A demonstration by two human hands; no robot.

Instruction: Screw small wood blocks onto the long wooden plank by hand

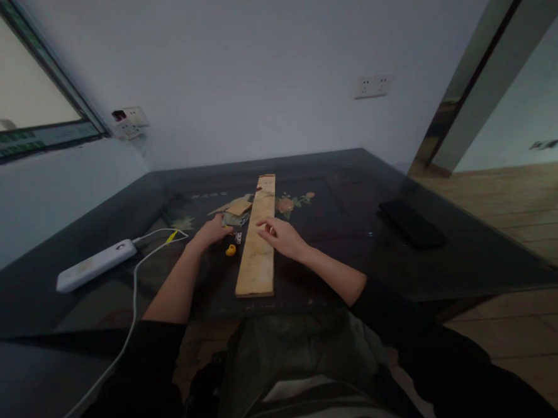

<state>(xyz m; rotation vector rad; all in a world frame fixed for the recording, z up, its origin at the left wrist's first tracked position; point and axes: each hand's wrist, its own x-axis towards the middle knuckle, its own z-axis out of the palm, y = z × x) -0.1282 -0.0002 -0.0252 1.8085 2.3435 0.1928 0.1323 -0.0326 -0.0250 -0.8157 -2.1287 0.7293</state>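
A long pale wooden plank [260, 245] lies lengthwise on the dark glass-topped table [332, 263]. My right hand [283, 236] rests on the plank near its middle, fingers spread and pointing left. My left hand [213, 230] sits just left of the plank, fingers curled over a small dark and silver object [235, 219]; whether it grips it is unclear. A small tan wooden piece [238, 206] lies above that object. A little yellow item [230, 250] rests on the table between my left wrist and the plank.
A white power strip [96, 265] with a white cable [135, 288] lies at the left. A black flat phone-like slab [411, 222] sits at the right. Wall sockets [372, 86] are behind; wooden floor [520, 198] lies to the right.
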